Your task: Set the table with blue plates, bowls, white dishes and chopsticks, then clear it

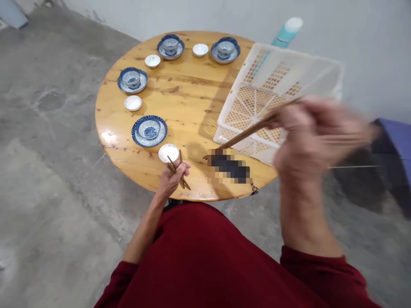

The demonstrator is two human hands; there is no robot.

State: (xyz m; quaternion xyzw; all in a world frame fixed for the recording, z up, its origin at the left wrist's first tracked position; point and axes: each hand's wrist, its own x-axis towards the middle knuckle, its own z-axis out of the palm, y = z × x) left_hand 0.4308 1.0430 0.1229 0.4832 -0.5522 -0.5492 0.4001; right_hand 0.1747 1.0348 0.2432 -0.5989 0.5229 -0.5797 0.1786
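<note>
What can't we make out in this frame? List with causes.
All head view:
- Right hand: finger detail, motion blur.
- Its chopsticks: exact count; they overlap, and the hand covers part.
- Left hand's chopstick count: fingers cover the middles.
- Dark object: identity, pixelated.
- Teal cylinder: lower part, behind basket.
- Purple item: cut by right edge.

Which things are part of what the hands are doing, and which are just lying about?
Seem part of it:
slim brown chopsticks in the left hand
more brown chopsticks in the right hand
small round white bowls
blue-patterned round plates
white plastic lattice basket

Probably just lying about:
dark, blurred-out thing
turquoise-and-white cylinder behind the basket
</note>
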